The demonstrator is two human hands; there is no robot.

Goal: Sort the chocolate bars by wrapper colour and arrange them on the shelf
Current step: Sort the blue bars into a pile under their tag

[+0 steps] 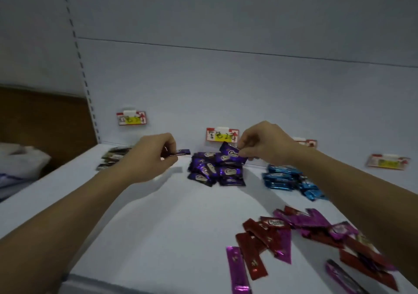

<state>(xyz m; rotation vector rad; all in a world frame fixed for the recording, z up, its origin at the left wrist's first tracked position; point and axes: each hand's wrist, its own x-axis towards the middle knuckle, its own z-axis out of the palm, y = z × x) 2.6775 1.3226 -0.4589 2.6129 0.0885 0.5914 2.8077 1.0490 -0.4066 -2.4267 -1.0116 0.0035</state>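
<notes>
At the purple pile (216,171), left hand (153,155) and right hand (264,144) each pinch a purple bar (230,154). Careless release could scatter the heap.

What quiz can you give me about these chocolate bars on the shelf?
1. True or false: the right hand holds a blue bar.
2. Which pile lies between the brown pile and the blue pile? A) red B) purple C) green
3. How many hands hold a bar?

Key:
1. False. It holds a purple bar.
2. B, the purple pile.
3. Two. The left hand holds one too.
</notes>
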